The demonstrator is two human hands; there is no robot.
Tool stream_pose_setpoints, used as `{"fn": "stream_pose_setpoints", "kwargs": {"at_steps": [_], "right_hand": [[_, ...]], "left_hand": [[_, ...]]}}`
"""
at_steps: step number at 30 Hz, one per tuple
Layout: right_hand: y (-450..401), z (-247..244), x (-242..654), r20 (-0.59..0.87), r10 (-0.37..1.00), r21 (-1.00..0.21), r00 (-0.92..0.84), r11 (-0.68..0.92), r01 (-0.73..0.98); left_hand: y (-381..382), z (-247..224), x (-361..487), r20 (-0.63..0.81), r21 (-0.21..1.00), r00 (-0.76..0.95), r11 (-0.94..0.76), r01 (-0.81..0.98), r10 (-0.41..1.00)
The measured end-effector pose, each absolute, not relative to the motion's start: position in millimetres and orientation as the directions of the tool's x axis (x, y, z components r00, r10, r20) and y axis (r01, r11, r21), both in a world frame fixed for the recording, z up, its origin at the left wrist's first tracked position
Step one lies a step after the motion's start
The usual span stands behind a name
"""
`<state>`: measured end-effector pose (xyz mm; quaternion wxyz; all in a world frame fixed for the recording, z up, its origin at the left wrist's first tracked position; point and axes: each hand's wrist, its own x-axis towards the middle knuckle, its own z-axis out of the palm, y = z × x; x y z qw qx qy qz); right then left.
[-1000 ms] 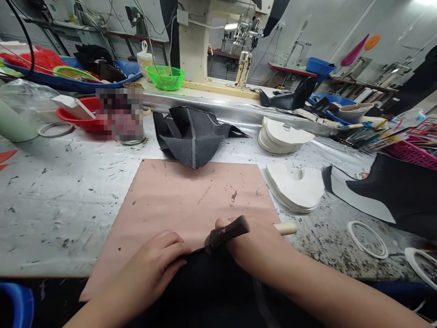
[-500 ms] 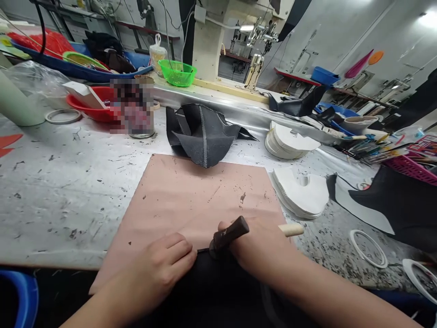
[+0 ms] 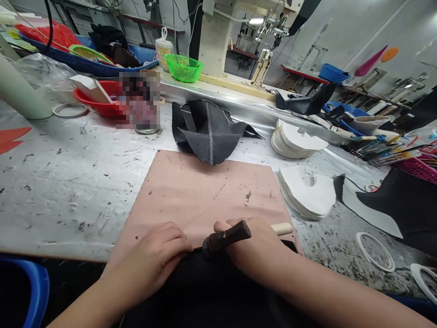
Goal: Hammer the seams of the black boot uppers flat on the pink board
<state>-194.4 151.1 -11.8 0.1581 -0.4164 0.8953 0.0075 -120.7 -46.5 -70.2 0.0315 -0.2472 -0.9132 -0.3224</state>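
My right hand (image 3: 256,246) is closed around a hammer (image 3: 227,239) with a dark head and a pale wooden handle. The round face of the head rests at the edge of a black piece of material (image 3: 205,287), which lies over the front of a pink board (image 3: 205,196). To the left, my left hand (image 3: 164,255) has its fingers pressed together on the edge of that black material, close to the hammer head but apart from it. Behind the board stands a folded black piece with a stitched seam (image 3: 210,132).
Stacks of white shaped pieces (image 3: 309,193) lie right of the board, with white rings (image 3: 375,250) beyond. At the back are a red bowl (image 3: 102,107), a green basket (image 3: 184,68) and a sewing machine (image 3: 215,41). A blue container (image 3: 41,291) is at lower left.
The hammer head has moved slightly left and down along the black edge, closer to my left hand. My left hand has shifted a little left. The whole view has turned slightly.
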Motion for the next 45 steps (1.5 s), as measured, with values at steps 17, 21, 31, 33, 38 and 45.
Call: {"fn": "stream_pose_setpoints", "kwargs": {"at_steps": [17, 21, 31, 33, 38, 45], "right_hand": [[140.9, -16.7, -188.8, -0.195, -0.783, -0.155, -0.591, 0.619, -0.77], [139.1, -15.4, -186.0, -0.243, -0.801, -0.094, -0.547, 0.581, -0.809], [126.4, -7.1, -182.5, -0.2, -0.817, -0.03, -0.541, 0.557, -0.83], [123.7, -5.1, -182.3, -0.178, -0.819, -0.041, -0.546, 0.56, -0.827], [114.6, -2.1, -180.5, -0.213, -0.849, -0.005, -0.484, 0.496, -0.868], [104.4, 0.0, -178.6, -0.257, -0.837, 0.014, -0.483, 0.496, -0.868]], "left_hand": [[-55.1, -77.9, -107.1, 0.351, 0.433, -0.815, 0.692, 0.578, 0.461], [-57.0, -79.0, -103.8, 0.315, 0.384, -0.807, 0.711, 0.589, 0.499], [-48.2, -75.1, -88.7, 0.39, 0.258, -0.819, 0.803, 0.537, 0.422], [-40.4, -72.7, -78.4, 0.424, 0.059, -0.786, 0.853, 0.519, 0.449], [-30.0, -68.4, -56.7, 0.377, -0.142, -0.796, 0.879, 0.456, 0.473], [-35.1, -73.2, -50.7, 0.42, -0.137, -0.785, 0.887, 0.44, 0.455]]}}
